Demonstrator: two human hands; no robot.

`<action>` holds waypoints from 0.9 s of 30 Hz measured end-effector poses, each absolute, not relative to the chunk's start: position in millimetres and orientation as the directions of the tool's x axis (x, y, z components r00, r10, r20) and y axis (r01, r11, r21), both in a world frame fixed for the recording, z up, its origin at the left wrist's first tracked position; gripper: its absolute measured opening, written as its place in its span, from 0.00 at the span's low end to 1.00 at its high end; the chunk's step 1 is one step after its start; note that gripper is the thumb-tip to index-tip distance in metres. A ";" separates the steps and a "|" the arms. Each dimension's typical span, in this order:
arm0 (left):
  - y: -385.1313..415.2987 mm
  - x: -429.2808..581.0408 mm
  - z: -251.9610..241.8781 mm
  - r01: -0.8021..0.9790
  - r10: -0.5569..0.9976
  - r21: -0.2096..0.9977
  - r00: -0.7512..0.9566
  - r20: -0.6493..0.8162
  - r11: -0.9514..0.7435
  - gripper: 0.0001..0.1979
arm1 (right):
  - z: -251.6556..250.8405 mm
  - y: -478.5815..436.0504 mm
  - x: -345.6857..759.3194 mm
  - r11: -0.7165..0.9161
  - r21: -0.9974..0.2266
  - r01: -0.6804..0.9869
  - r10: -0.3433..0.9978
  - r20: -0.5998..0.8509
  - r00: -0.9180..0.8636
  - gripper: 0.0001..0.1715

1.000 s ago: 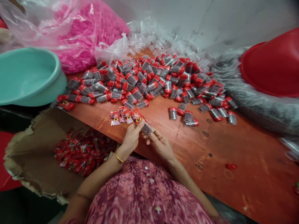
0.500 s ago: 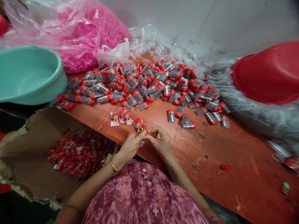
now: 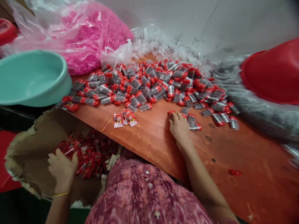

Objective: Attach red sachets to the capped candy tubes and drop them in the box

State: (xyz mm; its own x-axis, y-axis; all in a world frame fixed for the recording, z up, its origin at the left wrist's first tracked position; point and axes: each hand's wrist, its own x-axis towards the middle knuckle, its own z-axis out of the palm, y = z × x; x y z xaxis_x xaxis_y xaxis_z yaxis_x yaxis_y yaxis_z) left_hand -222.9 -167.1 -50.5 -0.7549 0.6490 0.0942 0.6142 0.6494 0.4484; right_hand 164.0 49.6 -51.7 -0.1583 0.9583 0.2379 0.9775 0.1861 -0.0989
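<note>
Two hands work apart: the right hand [image 3: 179, 127] curls its fingers over a red-capped clear tube [image 3: 172, 114] at twelve o'clock. At seven o'clock, the left hand [image 3: 62, 166] hangs loosely cupped over glossy red packets [image 3: 91, 155] in a torn cardboard box [image 3: 30, 149].

Teal basin [image 3: 35, 77] sitting at table's left edge; pink-filled plastic bag [image 3: 88, 34] lying behind it; red basin [image 3: 273, 74] resting inverted far right.

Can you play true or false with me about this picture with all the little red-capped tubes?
1. The left hand is over the cardboard box. True.
2. The right hand rests in the teal basin. False: it touches red-capped tubes on the wooden table.
3. The big bag holds pink pieces. True.
4. The red stickers lie inside the red basin. False: they lie on the table, near the tubes.
</note>
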 end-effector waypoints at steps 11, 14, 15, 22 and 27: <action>-19.3 -83.6 -42.8 0.939 0.979 0.344 -0.088 0.182 0.020 0.18 | -69.1 -1.9 131.4 0.463 -0.259 0.848 0.856 0.378 -0.353 0.21; -9.9 -81.5 -48.3 0.921 0.983 0.388 -0.097 0.154 0.030 0.13 | -62.6 -5.0 131.3 0.480 -0.310 0.821 0.846 0.410 -0.341 0.17; -9.7 -81.4 -49.6 0.909 0.981 0.415 -0.106 0.164 0.029 0.12 | -59.7 -5.1 129.1 0.490 -0.329 0.807 0.843 0.414 -0.343 0.16; -11.7 -74.9 -43.2 0.786 0.950 0.615 -0.233 0.208 0.058 0.14 | -40.9 5.3 87.1 0.494 -0.587 0.641 0.865 0.401 -0.300 0.13; -14.7 -62.3 -23.0 0.655 0.932 0.756 -0.286 0.224 0.019 0.13 | -35.4 17.4 59.9 0.181 -0.965 0.188 0.955 0.127 -0.267 0.18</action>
State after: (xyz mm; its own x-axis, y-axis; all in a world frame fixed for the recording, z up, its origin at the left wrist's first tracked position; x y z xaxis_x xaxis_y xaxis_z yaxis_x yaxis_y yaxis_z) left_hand -62.3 -14.7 -23.0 -0.2857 0.9318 0.2238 0.6545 0.0192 0.7558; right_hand 59.9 17.4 -35.4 -0.2674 0.9552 0.1266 0.1883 0.1806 -0.9654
